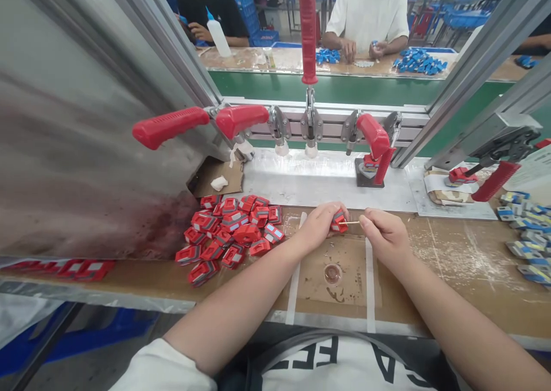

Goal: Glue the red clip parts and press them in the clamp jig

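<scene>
Red plastic part [338,221], small and with a grey face, sits pinched in my left hand [319,225], whose fingers [333,212] curl tight around it just above the bench [451,259]. To the left of those fingers a heap of red parts [232,230] like it lies spread on the bench, near my wrist, and farther left a few more red parts [81,269] lie along the bench edge under a leaning metal sheet [77,150]. Beyond that heap a scrap of brown cardboard [217,175] holds a small white wad [219,182]. Straight ahead of my fingers runs a row of red-handled toggle clamps [241,119], one with its handle upright [307,32]. Below my fingers, on a taped brown pad [344,276], is a small round dish [333,274]. My right hand [385,236] holds a thin wooden stick [350,223] between thumb and forefinger, its tip touching the red plastic part. Well off to the right of that hand lies a pile of blue parts [527,236]. Across the green conveyor [327,86], two other people sit at a far table with blue pieces [419,61].
</scene>
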{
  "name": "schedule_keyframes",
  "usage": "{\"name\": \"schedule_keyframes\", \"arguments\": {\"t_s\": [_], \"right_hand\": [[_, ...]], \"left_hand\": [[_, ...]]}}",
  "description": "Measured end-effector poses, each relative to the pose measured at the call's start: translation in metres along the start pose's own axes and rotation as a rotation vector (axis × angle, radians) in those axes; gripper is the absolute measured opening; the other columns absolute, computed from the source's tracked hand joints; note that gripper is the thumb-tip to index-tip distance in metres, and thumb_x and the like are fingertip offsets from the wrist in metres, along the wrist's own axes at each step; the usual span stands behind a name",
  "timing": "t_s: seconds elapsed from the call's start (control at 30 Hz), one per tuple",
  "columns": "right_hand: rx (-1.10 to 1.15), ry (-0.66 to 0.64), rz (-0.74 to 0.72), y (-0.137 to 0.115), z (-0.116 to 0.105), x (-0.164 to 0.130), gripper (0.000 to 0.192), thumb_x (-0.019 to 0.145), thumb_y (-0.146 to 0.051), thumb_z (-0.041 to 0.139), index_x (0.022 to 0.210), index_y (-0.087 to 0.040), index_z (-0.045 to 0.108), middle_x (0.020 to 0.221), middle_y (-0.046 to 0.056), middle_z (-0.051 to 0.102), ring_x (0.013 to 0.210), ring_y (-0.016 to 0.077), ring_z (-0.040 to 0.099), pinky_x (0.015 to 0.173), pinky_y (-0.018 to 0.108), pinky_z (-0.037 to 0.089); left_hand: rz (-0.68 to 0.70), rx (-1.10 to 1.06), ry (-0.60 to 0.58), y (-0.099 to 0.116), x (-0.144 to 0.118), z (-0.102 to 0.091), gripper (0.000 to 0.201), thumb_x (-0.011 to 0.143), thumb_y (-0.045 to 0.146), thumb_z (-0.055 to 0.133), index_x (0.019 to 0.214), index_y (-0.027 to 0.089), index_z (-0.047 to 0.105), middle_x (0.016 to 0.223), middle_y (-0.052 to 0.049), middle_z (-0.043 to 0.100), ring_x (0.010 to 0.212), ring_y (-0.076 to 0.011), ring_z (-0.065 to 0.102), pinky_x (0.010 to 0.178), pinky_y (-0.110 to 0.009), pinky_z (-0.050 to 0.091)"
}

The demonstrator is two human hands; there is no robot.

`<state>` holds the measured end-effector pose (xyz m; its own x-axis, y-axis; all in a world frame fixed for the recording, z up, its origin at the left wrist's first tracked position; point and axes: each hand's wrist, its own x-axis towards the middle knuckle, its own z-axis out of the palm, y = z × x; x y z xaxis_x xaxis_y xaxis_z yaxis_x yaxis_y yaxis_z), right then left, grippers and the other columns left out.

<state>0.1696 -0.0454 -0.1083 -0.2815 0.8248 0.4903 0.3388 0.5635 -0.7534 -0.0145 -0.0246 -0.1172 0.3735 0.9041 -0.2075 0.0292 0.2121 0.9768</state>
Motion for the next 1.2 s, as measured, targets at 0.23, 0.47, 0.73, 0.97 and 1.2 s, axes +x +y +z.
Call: {"name": "schedule_keyframes", "arguments": {"t_s": [0.23, 0.47, 0.73, 0.97, 1.2], "right_hand": [[-0.069, -0.026, -0.034, 0.001, -0.001, -0.001, 0.040, 0.099, -0.015, 0.052, 0.065, -0.022, 0.031, 0.060, -0.006, 0.034, 0.053, 0.0090, 0.033, 0.053, 0.025, 0.027], [-0.157, -0.025, -0.097, 0.000, -0.004, 0.000, 0.042, 0.096, -0.012, 0.053, 0.065, -0.022, 0.027, 0.060, -0.006, 0.028, 0.052, 0.0090, 0.030, 0.051, 0.026, 0.024], [-0.236, -0.043, -0.215, 0.001, -0.002, -0.002, 0.042, 0.097, -0.006, 0.053, 0.069, -0.023, 0.026, 0.064, -0.005, 0.029, 0.057, 0.0115, 0.030, 0.056, 0.029, 0.024], [-0.336, 0.022, -0.291, -0.002, -0.007, -0.001, 0.038, 0.096, -0.005, 0.056, 0.071, -0.023, 0.034, 0.066, -0.004, 0.034, 0.062, 0.0140, 0.032, 0.059, 0.030, 0.025], [-0.121, -0.361, -0.459, -0.017, 0.003, -0.008, 0.036, 0.095, -0.012, 0.051, 0.065, -0.024, 0.036, 0.056, -0.004, 0.041, 0.053, 0.0137, 0.037, 0.056, 0.030, 0.025]], "left_hand": [[0.035, -0.048, -0.003, -0.002, 0.002, -0.001, 0.038, 0.093, 0.045, 0.040, 0.078, 0.017, 0.060, 0.063, 0.002, 0.050, 0.052, -0.0107, 0.037, 0.046, -0.021, 0.028], [-0.017, -0.059, 0.046, 0.002, 0.000, 0.000, 0.036, 0.092, 0.043, 0.038, 0.077, 0.018, 0.059, 0.066, 0.001, 0.050, 0.057, -0.0119, 0.041, 0.050, -0.020, 0.034], [-0.032, -0.031, 0.093, 0.002, 0.001, 0.002, 0.035, 0.092, 0.044, 0.039, 0.078, 0.019, 0.059, 0.067, 0.002, 0.047, 0.062, -0.0133, 0.042, 0.054, -0.021, 0.039], [-0.040, -0.034, 0.091, -0.002, 0.003, 0.002, 0.035, 0.094, 0.044, 0.038, 0.079, 0.019, 0.057, 0.062, 0.003, 0.045, 0.054, -0.0121, 0.039, 0.049, -0.021, 0.036], [-0.059, -0.142, 0.102, -0.011, 0.014, -0.006, 0.039, 0.095, 0.047, 0.038, 0.077, 0.018, 0.057, 0.054, 0.001, 0.051, 0.038, -0.0099, 0.036, 0.037, -0.021, 0.023]]}}
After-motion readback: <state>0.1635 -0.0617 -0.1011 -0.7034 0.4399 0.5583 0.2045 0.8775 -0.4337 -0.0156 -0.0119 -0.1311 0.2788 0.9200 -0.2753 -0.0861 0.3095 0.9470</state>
